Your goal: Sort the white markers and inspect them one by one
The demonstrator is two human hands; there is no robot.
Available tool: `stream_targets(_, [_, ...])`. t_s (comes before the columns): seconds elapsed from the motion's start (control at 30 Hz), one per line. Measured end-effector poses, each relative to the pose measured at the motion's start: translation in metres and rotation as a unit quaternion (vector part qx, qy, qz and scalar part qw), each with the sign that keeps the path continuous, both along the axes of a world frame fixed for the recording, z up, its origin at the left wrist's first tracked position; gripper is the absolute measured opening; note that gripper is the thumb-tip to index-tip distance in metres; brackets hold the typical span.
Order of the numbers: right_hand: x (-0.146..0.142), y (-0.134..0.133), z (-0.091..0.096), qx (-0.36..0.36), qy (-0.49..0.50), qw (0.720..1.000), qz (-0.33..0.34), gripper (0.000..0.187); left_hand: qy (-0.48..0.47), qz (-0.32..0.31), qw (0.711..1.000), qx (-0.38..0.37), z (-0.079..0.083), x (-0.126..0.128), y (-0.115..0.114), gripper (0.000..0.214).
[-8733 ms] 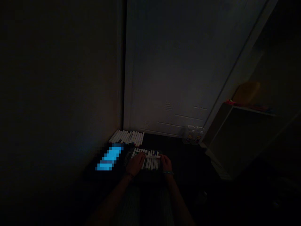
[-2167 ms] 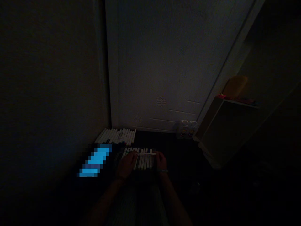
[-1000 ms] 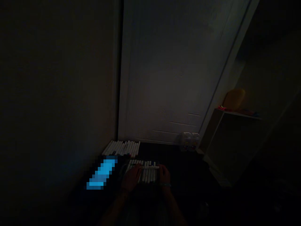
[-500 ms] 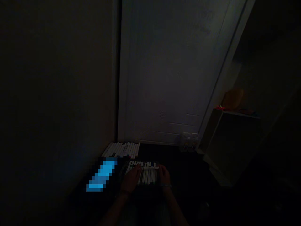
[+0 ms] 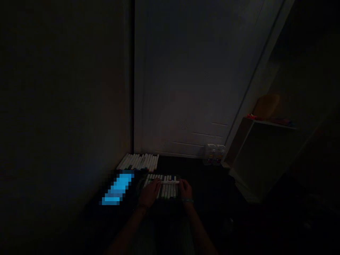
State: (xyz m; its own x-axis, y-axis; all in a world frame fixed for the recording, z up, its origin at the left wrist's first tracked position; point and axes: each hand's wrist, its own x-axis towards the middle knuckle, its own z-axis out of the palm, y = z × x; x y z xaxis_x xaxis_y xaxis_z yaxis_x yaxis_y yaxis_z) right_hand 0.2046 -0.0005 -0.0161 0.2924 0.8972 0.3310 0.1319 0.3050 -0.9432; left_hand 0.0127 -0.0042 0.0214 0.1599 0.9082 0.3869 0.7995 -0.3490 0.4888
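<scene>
One crosswise marker between left hand and right hand, fingers tight on its ends; two marker rows

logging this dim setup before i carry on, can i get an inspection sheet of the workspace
surface: dark floor, detail lost in the dark
job's things: white marker lying crosswise over a near row of markers
clutter: far row of markers by the door; glowing blue screen; two small bottles
hands: left hand and right hand at the crosswise marker's ends; grip too dark to tell
cables: nothing seen
surroundings: door, shelf unit with a yellow thing on top
</scene>
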Motion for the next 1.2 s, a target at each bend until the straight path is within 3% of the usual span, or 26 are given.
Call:
stream_targets(0.2, [-0.002, -0.001, 0.004, -0.018, 0.053, 0.998, -0.003, 0.033, 0.014, -0.009, 1.000, 0.002, -0.001, 0.001, -0.001, 0.031])
stream_targets(0.5, [-0.001, -0.003, 0.007, -0.002, 0.040, 0.999, -0.023, 0.032, 0.081, -0.013, 0.992, 0.091, -0.004, 0.002, 0.003, 0.033])
stream_targets(0.77, [0.005, -0.005, 0.003, 0.011, 0.060, 0.989, -0.136, 0.035, 0.088, 0.006, 0.988, 0.130, -0.012, 0.004, 0.005, 0.050])
stream_targets(1.0, [0.006, -0.001, -0.005, 0.017, 0.070, 0.982, -0.174, 0.034, 0.116, -0.009, 0.985, 0.125, -0.017, 0.004, 0.007, 0.042])
stream_targets(1.2, [0.009, -0.001, -0.006, 0.014, 0.074, 0.983, -0.169, 0.033, 0.117, -0.007, 0.982, 0.151, -0.008, 0.005, 0.002, 0.037])
